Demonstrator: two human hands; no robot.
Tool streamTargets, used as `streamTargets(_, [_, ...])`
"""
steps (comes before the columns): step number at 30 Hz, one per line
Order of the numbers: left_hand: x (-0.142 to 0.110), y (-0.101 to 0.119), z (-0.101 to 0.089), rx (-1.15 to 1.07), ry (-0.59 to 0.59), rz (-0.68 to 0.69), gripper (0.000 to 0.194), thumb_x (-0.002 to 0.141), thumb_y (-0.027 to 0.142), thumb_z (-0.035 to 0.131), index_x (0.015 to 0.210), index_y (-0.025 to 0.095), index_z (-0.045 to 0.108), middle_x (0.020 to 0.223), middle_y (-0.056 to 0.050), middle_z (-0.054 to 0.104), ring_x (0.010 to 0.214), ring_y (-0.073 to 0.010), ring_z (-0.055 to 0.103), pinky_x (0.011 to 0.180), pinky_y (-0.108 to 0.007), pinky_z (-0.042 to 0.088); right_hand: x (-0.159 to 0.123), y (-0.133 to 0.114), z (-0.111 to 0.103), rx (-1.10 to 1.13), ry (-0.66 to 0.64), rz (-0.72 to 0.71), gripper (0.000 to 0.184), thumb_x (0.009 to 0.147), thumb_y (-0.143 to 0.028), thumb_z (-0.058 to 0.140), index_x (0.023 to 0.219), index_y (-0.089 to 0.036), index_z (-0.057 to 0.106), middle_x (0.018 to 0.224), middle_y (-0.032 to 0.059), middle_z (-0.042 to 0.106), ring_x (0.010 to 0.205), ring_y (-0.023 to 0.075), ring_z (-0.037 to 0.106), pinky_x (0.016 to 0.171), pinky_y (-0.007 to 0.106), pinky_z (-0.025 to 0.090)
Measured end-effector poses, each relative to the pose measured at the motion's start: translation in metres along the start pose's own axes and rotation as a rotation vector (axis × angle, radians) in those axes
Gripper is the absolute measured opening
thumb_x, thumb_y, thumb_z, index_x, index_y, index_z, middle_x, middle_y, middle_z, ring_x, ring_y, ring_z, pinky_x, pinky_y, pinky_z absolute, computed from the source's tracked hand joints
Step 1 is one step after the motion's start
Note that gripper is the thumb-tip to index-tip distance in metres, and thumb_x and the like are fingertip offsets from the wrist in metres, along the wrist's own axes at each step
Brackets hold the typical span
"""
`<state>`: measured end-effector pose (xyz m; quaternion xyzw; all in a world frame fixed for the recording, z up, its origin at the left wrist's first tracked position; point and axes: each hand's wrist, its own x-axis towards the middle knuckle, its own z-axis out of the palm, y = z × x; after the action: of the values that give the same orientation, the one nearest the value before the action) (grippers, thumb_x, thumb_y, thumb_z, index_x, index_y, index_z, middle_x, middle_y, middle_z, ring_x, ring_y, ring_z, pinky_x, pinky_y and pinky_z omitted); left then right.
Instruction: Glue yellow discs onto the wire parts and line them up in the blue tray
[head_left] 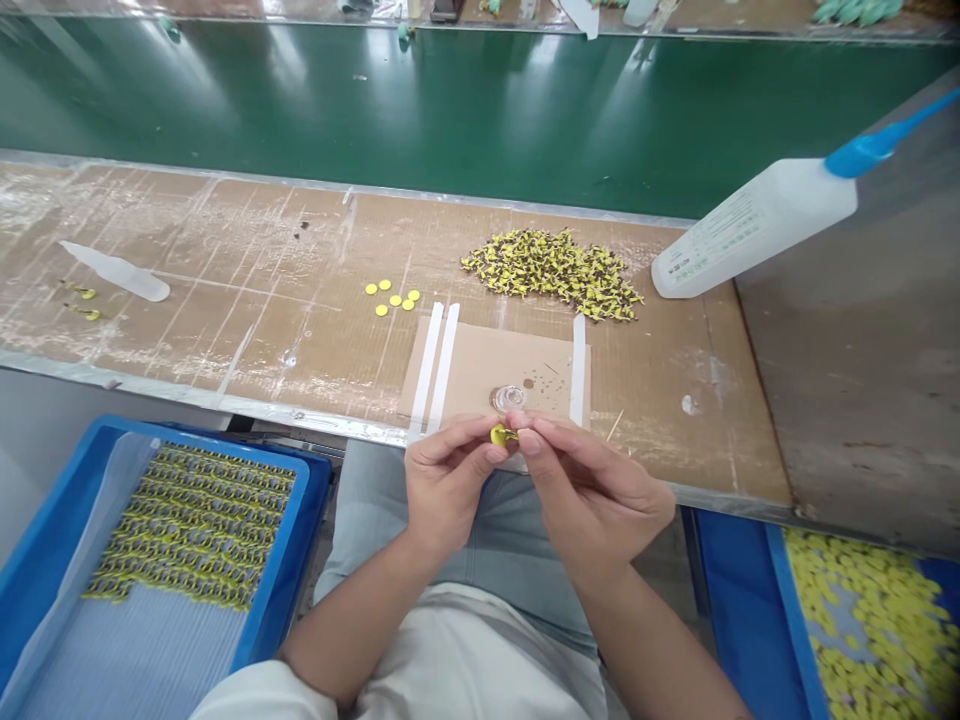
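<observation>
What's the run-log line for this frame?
left hand: pinching yellow disc part | right hand: pinching same part | nearby: clear round dish on cardboard sheet | yellow-brown pile

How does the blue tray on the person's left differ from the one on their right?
The left tray holds yellow-and-dark pieces laid in neat rows, while the right tray holds loose yellow discs in a random scatter. The pieces leave the left tray's lower part bare, while the discs cover most of what shows of the right tray. More of the left tray is in view. Both are blue and sit below the bench.
</observation>
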<state>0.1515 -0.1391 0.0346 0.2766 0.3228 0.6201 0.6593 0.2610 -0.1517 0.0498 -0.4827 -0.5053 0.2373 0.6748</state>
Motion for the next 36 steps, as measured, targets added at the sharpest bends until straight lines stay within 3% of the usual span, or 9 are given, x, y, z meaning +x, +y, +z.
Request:
streamTargets(12, [-0.001,-0.002,-0.003,0.053,0.012,0.016,0.021,0.078,0.023,0.087,0.097,0.029,0.083,0.095,-0.004,0.078,0.092,-0.0165,0.073,0.085,-0.025,0.061,0.002,0.001,0.000,0.002,-0.003,-0.019,0.035,0.083,-0.005,0.079,0.108,-0.030,0.078,0.104,-0.0010,0.079,0.088,0.0207,0.078,0.084,0.033,0.068])
streamTargets(18, [0.001,0.001,-0.007,0.113,-0.003,0.078,0.024,0.075,0.019,0.089,0.096,0.029,0.084,0.082,-0.002,0.072,0.079,-0.0109,0.068,0.075,-0.019,0.057,0.002,-0.003,0.000,-0.010,-0.029,0.048,0.029,0.084,-0.011,0.080,0.104,-0.031,0.079,0.101,0.0001,0.079,0.086,0.0219,0.078,0.080,0.035,0.069])
streamTargets(26, [0.003,0.004,-0.011,0.181,-0.023,0.076,0.023,0.078,0.021,0.086,0.099,0.028,0.083,0.083,-0.003,0.073,0.081,-0.0130,0.069,0.074,-0.022,0.057,0.009,-0.007,-0.001,0.057,-0.064,0.184,0.021,0.084,-0.014,0.081,0.098,-0.029,0.081,0.097,0.0004,0.080,0.083,0.0204,0.078,0.080,0.033,0.069])
streamTargets(31, [0.004,0.004,-0.010,0.199,0.042,0.017,0.024,0.074,0.028,0.090,0.097,0.029,0.084,0.087,-0.005,0.076,0.085,-0.0167,0.071,0.079,-0.026,0.059,0.018,-0.007,-0.005,0.053,-0.089,0.255,0.011,0.081,-0.018,0.084,0.090,-0.024,0.082,0.093,0.0034,0.080,0.082,0.0215,0.078,0.075,0.031,0.070])
streamTargets(36, [0.002,0.004,-0.008,0.251,0.037,0.101,0.023,0.076,0.024,0.088,0.098,0.028,0.083,0.083,-0.004,0.074,0.082,-0.0153,0.070,0.075,-0.024,0.058,0.019,-0.006,-0.004,0.082,-0.078,0.263,0.012,0.081,-0.017,0.084,0.089,-0.024,0.081,0.090,0.0029,0.080,0.078,0.0210,0.078,0.072,0.030,0.070])
